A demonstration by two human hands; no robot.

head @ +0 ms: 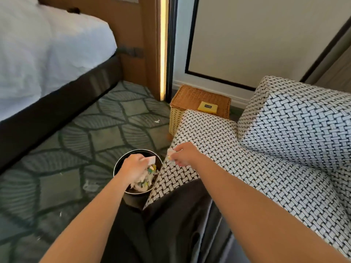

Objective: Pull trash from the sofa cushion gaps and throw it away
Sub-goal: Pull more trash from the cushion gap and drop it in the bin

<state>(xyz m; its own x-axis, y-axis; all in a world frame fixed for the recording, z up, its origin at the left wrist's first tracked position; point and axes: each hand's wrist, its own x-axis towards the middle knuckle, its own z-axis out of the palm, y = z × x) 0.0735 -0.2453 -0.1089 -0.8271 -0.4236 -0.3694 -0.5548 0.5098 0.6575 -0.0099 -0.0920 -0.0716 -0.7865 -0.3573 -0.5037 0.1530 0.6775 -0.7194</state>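
A round black trash bin (121, 160) stands on the carpet beside the sofa arm, with crumpled paper and coloured wrappers (146, 179) inside. Over the bin's mouth, my left hand (133, 168) is closed around a small white piece of trash (151, 160). My right hand (183, 153) rests at the front edge of the sofa arm and pinches a crumpled white scrap (171, 154). The sofa (275, 149) has a black-and-white woven pattern, with a cushion raised at the right.
A bed (47, 59) with white sheets and a dark base fills the left. A wicker basket (190, 99) with a yellow card on its lid stands behind the sofa arm. Small white scraps (157, 121) lie on the patterned green carpet. My dark trousers (161, 224) are below.
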